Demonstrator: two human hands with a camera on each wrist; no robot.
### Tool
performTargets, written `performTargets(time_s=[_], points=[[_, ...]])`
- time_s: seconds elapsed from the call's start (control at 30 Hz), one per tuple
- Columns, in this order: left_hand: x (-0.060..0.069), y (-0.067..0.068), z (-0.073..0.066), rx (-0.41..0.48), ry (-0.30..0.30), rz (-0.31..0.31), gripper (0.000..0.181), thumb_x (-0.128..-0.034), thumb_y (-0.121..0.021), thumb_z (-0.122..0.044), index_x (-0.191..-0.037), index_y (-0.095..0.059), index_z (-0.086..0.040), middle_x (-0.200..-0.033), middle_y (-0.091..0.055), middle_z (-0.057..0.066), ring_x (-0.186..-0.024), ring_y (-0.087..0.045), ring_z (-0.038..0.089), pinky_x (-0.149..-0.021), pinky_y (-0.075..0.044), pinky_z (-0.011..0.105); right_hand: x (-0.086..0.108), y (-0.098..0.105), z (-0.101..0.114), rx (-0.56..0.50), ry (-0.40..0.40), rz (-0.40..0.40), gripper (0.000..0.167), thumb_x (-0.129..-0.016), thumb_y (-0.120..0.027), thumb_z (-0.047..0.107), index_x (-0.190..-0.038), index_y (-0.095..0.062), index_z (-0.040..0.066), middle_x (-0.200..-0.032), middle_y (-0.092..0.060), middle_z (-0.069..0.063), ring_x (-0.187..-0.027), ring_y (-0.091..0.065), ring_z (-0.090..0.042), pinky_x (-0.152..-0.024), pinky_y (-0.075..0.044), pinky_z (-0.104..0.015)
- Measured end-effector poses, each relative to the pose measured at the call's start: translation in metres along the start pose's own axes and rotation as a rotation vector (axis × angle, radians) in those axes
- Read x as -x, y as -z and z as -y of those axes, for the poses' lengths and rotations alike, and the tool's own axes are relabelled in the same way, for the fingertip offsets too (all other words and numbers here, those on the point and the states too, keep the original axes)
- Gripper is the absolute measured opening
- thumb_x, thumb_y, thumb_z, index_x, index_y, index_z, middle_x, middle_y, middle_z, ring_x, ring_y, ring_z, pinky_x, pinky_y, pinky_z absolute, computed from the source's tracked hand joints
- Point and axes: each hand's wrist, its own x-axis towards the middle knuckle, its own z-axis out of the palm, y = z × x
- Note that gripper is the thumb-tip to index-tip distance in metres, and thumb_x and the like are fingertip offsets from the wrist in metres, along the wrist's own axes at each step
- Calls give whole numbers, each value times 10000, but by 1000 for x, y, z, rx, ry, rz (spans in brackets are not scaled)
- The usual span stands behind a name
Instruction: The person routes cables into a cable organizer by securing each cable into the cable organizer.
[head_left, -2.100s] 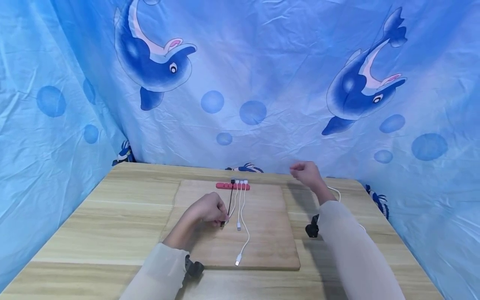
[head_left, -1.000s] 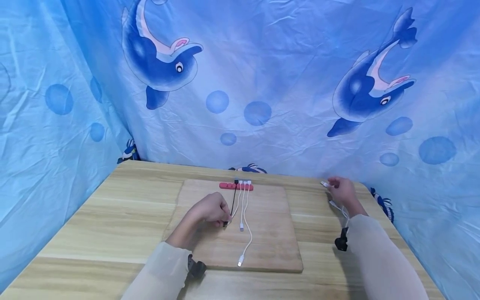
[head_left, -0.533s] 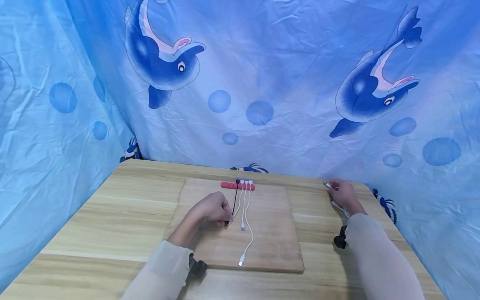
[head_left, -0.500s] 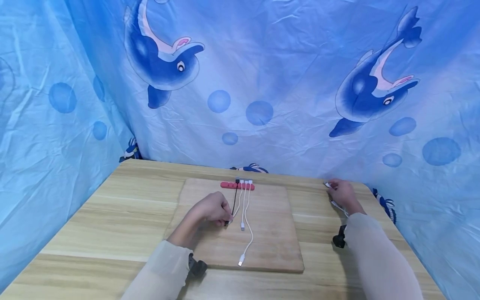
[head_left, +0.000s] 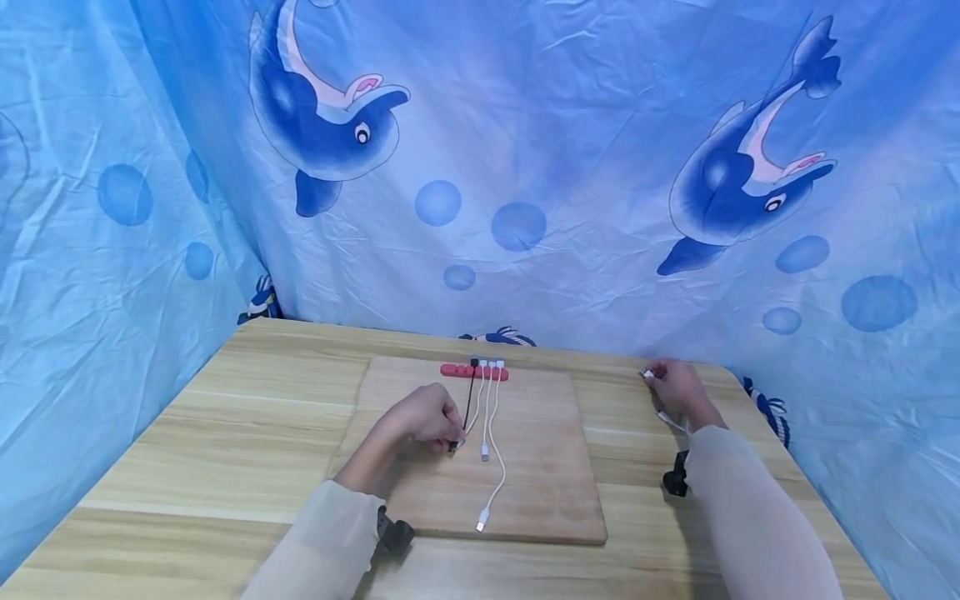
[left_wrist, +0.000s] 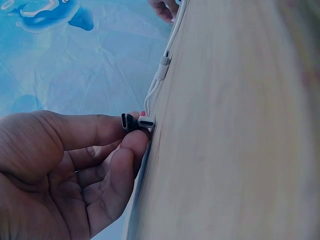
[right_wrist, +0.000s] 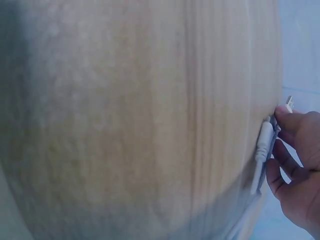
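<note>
My left hand [head_left: 423, 414] is over the wooden board, pinching two cable ends between thumb and fingers. In the left wrist view these are a black USB-C plug [left_wrist: 128, 122] and a white USB-C plug [left_wrist: 145, 122], side by side. At the table's back right, my right hand [head_left: 677, 387] pinches a white cable's USB plug [right_wrist: 289, 104], its metal tip pointing out past the fingers. Another white cable connector [right_wrist: 264, 141] lies by those fingers. A red cable holder [head_left: 452, 370] sits at the board's far edge, one black and several white cables running from it.
The wooden board [head_left: 540, 492] lies on the light wood table [head_left: 195, 450]. Two white cable ends, a nearer plug [head_left: 482, 521] and a farther plug [head_left: 484, 453], rest on the board. A blue dolphin-print curtain [head_left: 600, 167] hangs behind the table.
My right hand has come down from above the table's back, moved right and taken hold of a white USB plug, then shifted slightly left. My left hand keeps its pinch in place.
</note>
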Motion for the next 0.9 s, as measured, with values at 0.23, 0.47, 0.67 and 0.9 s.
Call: performTargets(time_s=[0.23, 0.47, 0.67, 0.9], points=[[0, 0, 0, 3, -2, -1, 165, -876, -784, -27, -724, -735, -67, -640, -674, 44, -543, -623, 147, -527, -531, 251, 1, 11, 12, -40, 25, 11, 194, -987, -666, 143, -1085, -653, -25, -1044, -675, -210, -966, -628, -370, -814, -522, -484], [0, 1, 0, -15, 4, -6, 182, -889, -781, -43, -716, -732, -78, -632, -667, 42, -540, -624, 148, -525, -521, 252, 4, 26, 25, -87, 63, 29, 164, -994, -665, 145, -1015, -660, -17, -991, -694, -183, -934, -655, -343, -719, -528, -357], [0, 0, 0, -7, 5, -4, 178, -886, -782, -44, -720, -730, -78, -642, -669, 47, -544, -623, 149, -524, -520, 247, 10, 35, 34, -116, 89, 46, 175, -993, -677, 154, -1030, -666, -17, -987, -688, -167, -924, -654, -321, -715, -523, -345], [0, 0, 0, -22, 3, -4, 183, -890, -781, -53, -718, -728, -85, -653, -670, 41, -547, -624, 145, -522, -521, 242, 15, 48, 42, -157, 96, 57, 170, -1013, -657, 159, -1080, -669, 4, -1017, -684, -162, -967, -655, -389, -741, -546, -369]])
